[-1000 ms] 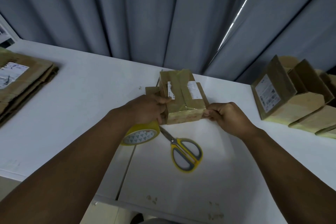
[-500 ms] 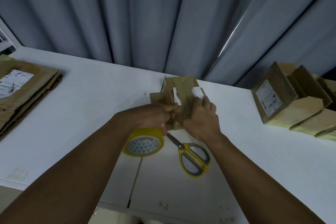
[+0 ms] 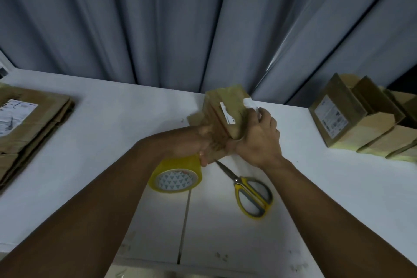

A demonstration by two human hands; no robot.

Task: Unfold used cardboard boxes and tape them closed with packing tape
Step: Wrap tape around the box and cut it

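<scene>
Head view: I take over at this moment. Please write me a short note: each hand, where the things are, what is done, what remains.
Left hand grips the near end of the small brown cardboard box, held over the white table; right hand wraps round its right side.
Yellow roll of packing tape and yellow-handled scissors lie on the table just below the hands.
Done: several formed brown boxes stand at the right, ends taped yellow.
Left: finish the held box; I cannot tell whether it has fresh tape. Then the stack of flattened brown cartons at the left.
</scene>
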